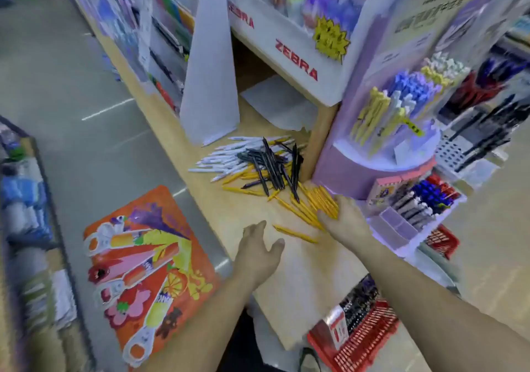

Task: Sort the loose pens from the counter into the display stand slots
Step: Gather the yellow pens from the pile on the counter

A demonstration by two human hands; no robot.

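Counter point(301, 274): pale wood, seen from the person's side.

Loose pens, one heap at the far end of the counter, against the foot of the stand point(370, 173):
- white pens point(223, 156), fanned out on the left of the heap;
- black pens point(272, 165), crossed over the middle, lying on the white and yellow ones;
- yellow pens point(304, 208), spread on the near right;
- lone pen point(295, 234), yellow, apart from the heap, between the two hands.

Stand: purple, round, at the counter's right edge; its slots hold upright yellow, white and blue pens.

Right hand point(344, 219): laid on the near ends of the yellow pens. Whether the fingers grasp them I cannot tell; the tips are hidden and blurred.

Left hand point(258, 247): over bare counter, fingers released and spread, holding nothing, near the lone pen but not touching it.

Also present: Zebra rack point(295, 64) behind the heap; red basket point(364, 340) at the near right; orange poster point(143, 271) left of the counter.
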